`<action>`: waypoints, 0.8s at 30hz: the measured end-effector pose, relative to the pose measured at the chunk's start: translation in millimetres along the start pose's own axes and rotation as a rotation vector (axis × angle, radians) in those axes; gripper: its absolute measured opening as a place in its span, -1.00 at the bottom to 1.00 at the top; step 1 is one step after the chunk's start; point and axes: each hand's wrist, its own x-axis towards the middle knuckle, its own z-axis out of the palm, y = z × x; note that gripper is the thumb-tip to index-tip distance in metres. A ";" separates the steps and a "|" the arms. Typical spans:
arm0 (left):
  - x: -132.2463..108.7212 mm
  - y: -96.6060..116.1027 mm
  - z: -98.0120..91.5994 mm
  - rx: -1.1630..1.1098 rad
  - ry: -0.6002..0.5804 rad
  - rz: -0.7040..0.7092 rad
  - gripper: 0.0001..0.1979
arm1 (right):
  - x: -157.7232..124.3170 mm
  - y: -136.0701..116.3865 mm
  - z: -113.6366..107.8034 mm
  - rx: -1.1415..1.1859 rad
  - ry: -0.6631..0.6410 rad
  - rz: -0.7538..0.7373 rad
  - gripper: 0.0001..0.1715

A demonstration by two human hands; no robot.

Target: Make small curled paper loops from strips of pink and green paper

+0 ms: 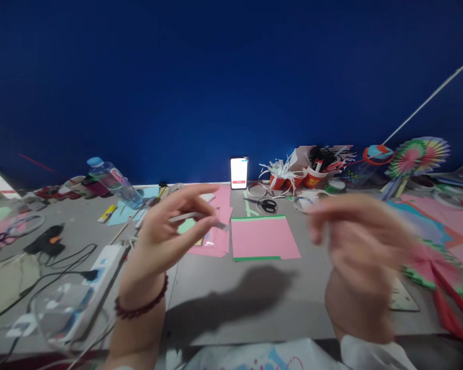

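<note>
My left hand (167,239), with a dark red bead bracelet (142,308) at the wrist, is raised above the left part of the table. Its thumb and index finger close on a thin pale strip (220,225), whose short grey end juts out past the fingertips; the exact kind cannot be made out. My right hand (364,241) is up on the other side, smeared by motion, its fingers bent, and I cannot see whether anything is in them. Between the hands lies a pink paper sheet (265,237) with green strips along its top and bottom edges.
Black scissors (268,205) and a lit phone (238,173) are behind the sheet. Red cups (315,177) hold strips and pens. A tilted bottle (116,180) and a power strip (94,293) with cables occupy the left; paper fans (435,270) lie right.
</note>
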 end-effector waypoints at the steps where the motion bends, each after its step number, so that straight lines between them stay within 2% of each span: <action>1: 7.5 -6.8 9.9 -0.013 -0.044 -0.024 -0.66 | 5.0 2.9 8.8 0.022 -0.039 0.016 -0.82; 2: 11.8 -13.7 18.3 -0.033 -0.101 -0.031 -0.66 | 9.7 6.7 18.3 0.041 -0.095 0.042 -0.84; 5: 12.4 -32.9 34.1 -0.078 -0.105 -0.123 -0.66 | 17.8 21.9 43.6 0.063 -0.276 0.157 -0.79; 10: 10.6 -53.2 39.5 -0.234 -0.134 -0.237 -0.60 | 16.0 46.6 59.0 0.163 -0.403 0.274 -0.76; 13: 14.4 -61.8 37.8 -0.296 -0.098 -0.260 -0.59 | 15.8 58.2 58.0 0.257 -0.423 0.370 -0.75; 16: 16.5 -72.0 34.6 -0.312 -0.037 -0.306 -0.68 | 16.9 66.6 56.2 0.328 -0.402 0.435 -0.74; 21: 17.8 -85.8 32.0 -0.235 -0.024 -0.347 -0.81 | 16.8 71.1 55.7 0.342 -0.437 0.425 -0.77; 24: 19.3 -89.3 33.8 -0.214 -0.009 -0.350 -0.81 | 16.6 72.0 56.8 0.314 -0.442 0.403 -0.79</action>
